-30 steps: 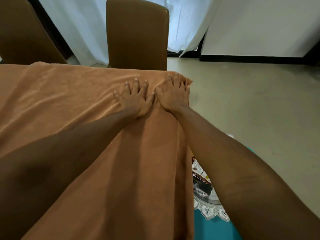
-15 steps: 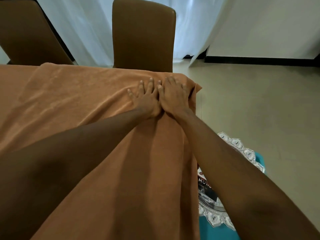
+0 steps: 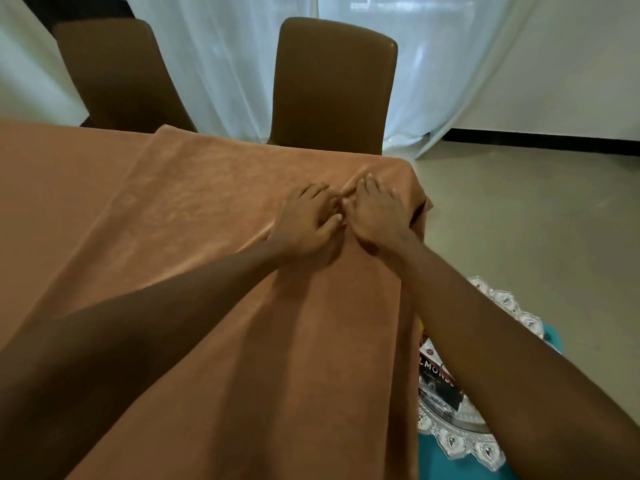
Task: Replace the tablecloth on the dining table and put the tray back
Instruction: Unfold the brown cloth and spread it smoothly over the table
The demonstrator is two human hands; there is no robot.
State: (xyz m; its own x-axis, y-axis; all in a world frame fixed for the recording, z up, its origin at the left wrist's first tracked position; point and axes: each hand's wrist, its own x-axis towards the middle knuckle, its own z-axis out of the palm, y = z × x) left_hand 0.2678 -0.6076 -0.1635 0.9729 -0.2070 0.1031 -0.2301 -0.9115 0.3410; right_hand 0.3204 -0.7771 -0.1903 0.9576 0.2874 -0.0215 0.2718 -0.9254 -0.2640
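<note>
An orange-brown tablecloth [image 3: 194, 216] covers the dining table and hangs over its right side. My left hand [image 3: 304, 220] and my right hand [image 3: 377, 209] sit side by side near the table's far right corner. The fingers of both are curled and pinch a small ridge of cloth between them. My right hand's outer fingers wrap over the corner edge. A silver ornate tray [image 3: 464, 445] with a dark printed packet [image 3: 438, 379] rests low at the right, partly hidden by my right forearm.
Two brown chairs [image 3: 332, 88] [image 3: 117, 74] stand against the table's far side, in front of white curtains [image 3: 225, 64]. The tray lies on a teal surface [image 3: 446, 469]. Beige floor [image 3: 536, 216] spreads to the right of the table.
Both hands slid slightly toward the far right corner. Their fingers went from flat and spread to curled, gathering a fold of cloth between them. More of the tray has come into view.
</note>
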